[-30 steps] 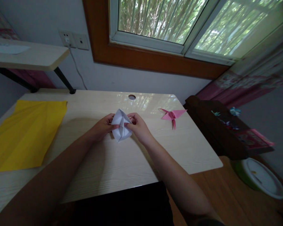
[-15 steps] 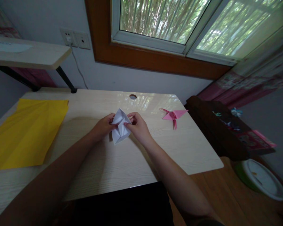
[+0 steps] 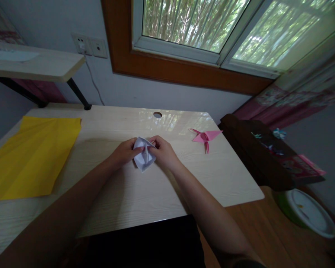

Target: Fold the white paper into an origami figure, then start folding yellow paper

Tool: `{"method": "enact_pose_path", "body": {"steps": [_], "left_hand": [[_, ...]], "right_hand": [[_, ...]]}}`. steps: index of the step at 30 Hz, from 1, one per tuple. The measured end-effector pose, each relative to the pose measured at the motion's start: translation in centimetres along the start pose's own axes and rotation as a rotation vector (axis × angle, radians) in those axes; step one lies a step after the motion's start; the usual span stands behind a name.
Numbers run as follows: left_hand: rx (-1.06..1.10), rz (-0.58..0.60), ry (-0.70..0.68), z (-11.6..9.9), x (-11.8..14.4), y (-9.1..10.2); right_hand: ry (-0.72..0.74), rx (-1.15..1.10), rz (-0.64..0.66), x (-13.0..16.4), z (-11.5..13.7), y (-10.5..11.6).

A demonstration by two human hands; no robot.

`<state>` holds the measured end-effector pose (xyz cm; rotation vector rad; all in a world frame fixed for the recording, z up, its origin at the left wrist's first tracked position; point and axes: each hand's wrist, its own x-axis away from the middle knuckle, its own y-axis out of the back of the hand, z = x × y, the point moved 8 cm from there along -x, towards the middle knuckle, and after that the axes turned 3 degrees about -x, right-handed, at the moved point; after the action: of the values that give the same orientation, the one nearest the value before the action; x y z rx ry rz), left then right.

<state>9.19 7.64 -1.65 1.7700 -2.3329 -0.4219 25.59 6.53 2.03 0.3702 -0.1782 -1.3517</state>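
We cannot see the side edges of the small folded white paper piece (image 3: 144, 158): our left hand (image 3: 124, 152) and right hand (image 3: 163, 152) cover them. The flat yellow paper sheet (image 3: 30, 156) runs off the left edge. The small coloured objects (image 3: 268, 139) on the dark brown side cabinet (image 3: 257, 156) are too blurred to identify.

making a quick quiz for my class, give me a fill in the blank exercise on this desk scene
1. Both the left hand and the right hand hold a folded piece of ____ paper.
2. The large flat yellow paper sheet lies on the ____ side of the light wooden desk.
3. The finished folded paper figure lying to the right of the hands is ____.

Missing words: white; left; pink
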Motion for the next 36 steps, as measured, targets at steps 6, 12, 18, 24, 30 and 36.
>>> {"method": "enact_pose_path", "body": {"steps": [6,12,18,24,30,36], "left_hand": [[0.067,0.09,0.034,-0.5,0.2,-0.6],[-0.098,-0.106,0.136,-1.0,0.7,0.9],[-0.164,-0.199,0.118,-1.9,1.1,1.2],[-0.334,-0.152,0.049,-1.5,1.1,0.3],[-0.5,-0.3,-0.434,-4.9,2.1,0.6],[-0.764,-0.253,-0.671,-8.1,3.5,-0.5]], "right_hand": [[-0.029,0.002,-0.007,-0.8,-1.2,0.5],[0.07,0.049,-0.206,-0.6,0.1,2.7],[0.115,0.299,-0.14,0.3,2.1,2.5],[-0.064,0.468,0.164,-0.7,0.6,0.8],[0.054,0.913,0.392,-1.5,4.0,0.2],[0.289,1.276,0.401,-1.0,7.4,-1.8]]}}
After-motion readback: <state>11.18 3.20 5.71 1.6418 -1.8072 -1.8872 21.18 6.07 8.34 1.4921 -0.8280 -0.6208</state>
